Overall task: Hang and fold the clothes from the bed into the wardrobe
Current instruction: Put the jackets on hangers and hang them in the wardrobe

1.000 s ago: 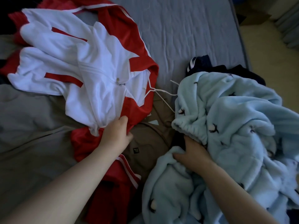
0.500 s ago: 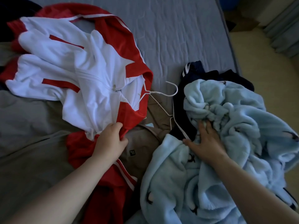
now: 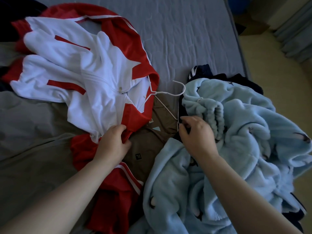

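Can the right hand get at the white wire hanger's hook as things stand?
Probably yes: the right hand seems to pinch the lower end of the white wire hanger, whose hook lies uncovered beyond, between the red-and-white jacket and the light blue fleece.

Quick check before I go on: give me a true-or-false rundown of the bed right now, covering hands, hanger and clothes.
1. The left hand grips the red-and-white jacket. True.
2. The white hanger hangs inside a wardrobe. False: it lies on the bed, between the jacket and the light blue fleece.
3. The right hand pinches the hanger's near end. True.
4. The fleece lies to the left of the jacket. False: it lies to its right.
5. A brown garment lies between the two hands. True.
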